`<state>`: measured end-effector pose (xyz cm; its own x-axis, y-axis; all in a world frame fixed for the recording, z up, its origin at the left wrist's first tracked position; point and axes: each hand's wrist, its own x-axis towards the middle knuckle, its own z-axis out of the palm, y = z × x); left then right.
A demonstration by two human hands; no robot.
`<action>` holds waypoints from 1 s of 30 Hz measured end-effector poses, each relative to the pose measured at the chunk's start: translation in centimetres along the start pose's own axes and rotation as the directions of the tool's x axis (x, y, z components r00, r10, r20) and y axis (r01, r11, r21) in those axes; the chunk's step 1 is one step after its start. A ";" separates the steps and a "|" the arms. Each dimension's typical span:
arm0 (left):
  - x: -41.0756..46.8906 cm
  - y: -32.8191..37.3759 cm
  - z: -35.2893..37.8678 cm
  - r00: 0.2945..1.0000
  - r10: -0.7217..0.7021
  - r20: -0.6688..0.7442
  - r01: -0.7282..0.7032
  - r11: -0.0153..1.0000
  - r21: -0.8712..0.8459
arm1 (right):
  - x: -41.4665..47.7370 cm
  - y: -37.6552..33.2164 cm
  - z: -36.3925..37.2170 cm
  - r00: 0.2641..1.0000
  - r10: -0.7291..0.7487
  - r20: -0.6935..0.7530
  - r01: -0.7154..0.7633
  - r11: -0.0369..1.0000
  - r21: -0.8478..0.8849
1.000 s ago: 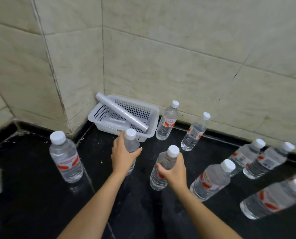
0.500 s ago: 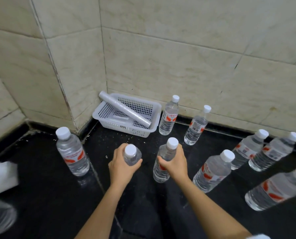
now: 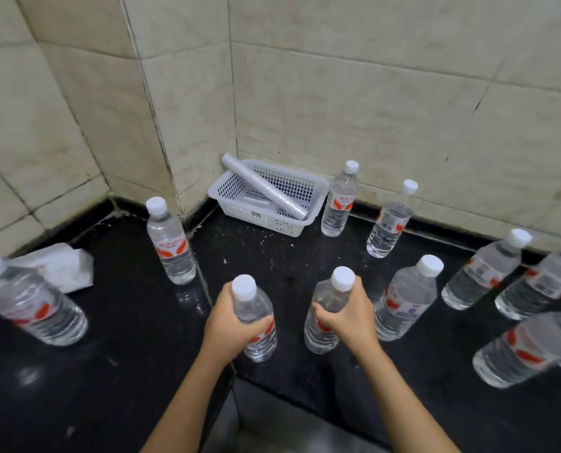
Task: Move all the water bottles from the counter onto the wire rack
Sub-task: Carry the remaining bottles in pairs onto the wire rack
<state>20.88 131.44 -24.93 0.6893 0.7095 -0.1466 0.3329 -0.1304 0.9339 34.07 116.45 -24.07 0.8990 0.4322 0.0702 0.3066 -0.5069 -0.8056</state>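
Each of my hands grips a clear water bottle with a white cap and a red label, near the front of the black counter (image 3: pixel 119 325). My left hand (image 3: pixel 231 325) is closed around one bottle (image 3: pixel 256 317). My right hand (image 3: pixel 347 317) is closed around another bottle (image 3: pixel 328 305) just to its right. Several more such bottles stand on the counter: one at the left (image 3: pixel 171 245), one at the far left edge (image 3: pixel 27 302), two by the back wall (image 3: pixel 339 201) (image 3: pixel 390 223), one beside my right hand (image 3: pixel 406 299) and several at the right (image 3: pixel 485 269). No wire rack is in view.
A white perforated plastic basket (image 3: pixel 305 188) with a grey roll (image 3: pixel 262 184) lying across it sits in the tiled corner. A crumpled white tissue pack (image 3: pixel 60 266) lies at the left. The counter's front edge forms an inner corner below my wrists.
Both hands have drawn back toward me with their bottles, and the left bottle now looks lifted. The view has swung left, bringing in the far-left bottle and the tissue pack.
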 end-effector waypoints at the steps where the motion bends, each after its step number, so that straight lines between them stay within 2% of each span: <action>1: -0.6 0.1 0.4 1.000 0.019 0.016 -0.019 1.000 0.019 | -1.0 0.3 -0.4 1.000 0.003 -0.014 -0.003 1.000 0.013; 7: -3.9 0.5 2.0 0.999 0.045 -0.003 -0.045 0.999 0.014 | -6.6 1.6 -4.4 0.986 0.149 -0.078 -0.134 0.977 0.168; 11: -5.6 1.1 2.8 1.000 0.015 -0.009 -0.015 1.000 0.015 | -10.0 3.4 -7.1 0.965 0.234 -0.116 -0.211 0.961 0.179; 13: -6.1 1.1 3.0 0.998 0.017 0.065 -0.018 1.000 0.015 | -11.6 3.9 -8.1 0.935 0.298 -0.193 -0.263 0.947 0.186; 16: -6.4 1.8 4.0 0.965 0.020 0.260 -0.031 0.999 0.038 | -14.6 4.4 -9.4 0.874 0.349 -0.339 -0.309 0.936 0.167; 21: -7.8 4.3 7.1 0.844 0.114 0.524 -0.107 0.993 -0.043 | -20.5 5.1 -10.5 0.638 0.481 -0.601 -0.443 0.868 0.223; 24: -9.1 4.7 9.1 0.774 0.147 0.616 -0.152 0.987 -0.045 | -24.3 5.8 -11.5 0.443 0.538 -0.717 -0.504 0.811 0.297; 27: -10.4 4.9 11.2 0.704 0.167 0.691 -0.206 0.978 -0.027 | -28.2 6.4 -12.3 0.273 0.565 -0.779 -0.506 0.773 0.383; 30: -12.6 5.5 14.1 0.639 0.185 0.746 -0.247 0.969 -0.029 | -32.1 7.4 -13.1 0.149 0.582 -0.800 -0.516 0.736 0.439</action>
<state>23.09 112.04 -22.52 0.9826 -0.0873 -0.1642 0.1337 -0.2820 0.9501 11.61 89.06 -24.55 0.5622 -0.8269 0.0120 -0.3755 -0.2681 -0.8872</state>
